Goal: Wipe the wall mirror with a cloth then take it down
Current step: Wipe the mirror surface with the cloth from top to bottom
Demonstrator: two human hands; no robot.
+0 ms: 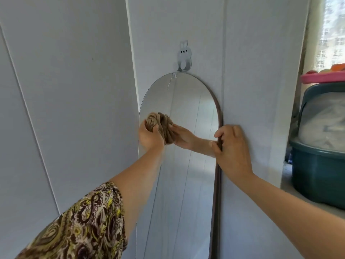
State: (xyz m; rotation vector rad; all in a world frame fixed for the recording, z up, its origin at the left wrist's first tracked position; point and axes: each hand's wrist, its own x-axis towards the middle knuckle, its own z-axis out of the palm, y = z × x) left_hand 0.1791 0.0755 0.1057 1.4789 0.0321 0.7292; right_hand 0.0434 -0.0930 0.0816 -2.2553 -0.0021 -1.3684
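Note:
A tall arched wall mirror with a thin dark frame hangs from a rabbit-shaped hook on the pale panelled wall. My left hand presses a bunched beige cloth against the upper left of the glass; the cloth and hand are doubled by their reflection. My right hand grips the mirror's right edge at about the same height, fingers curled round the frame. The mirror's lower end runs out of view at the bottom.
To the right, a ledge holds a dark teal plastic bin with a pink tray above it, in front of a bright window. A wall corner runs just left of the mirror.

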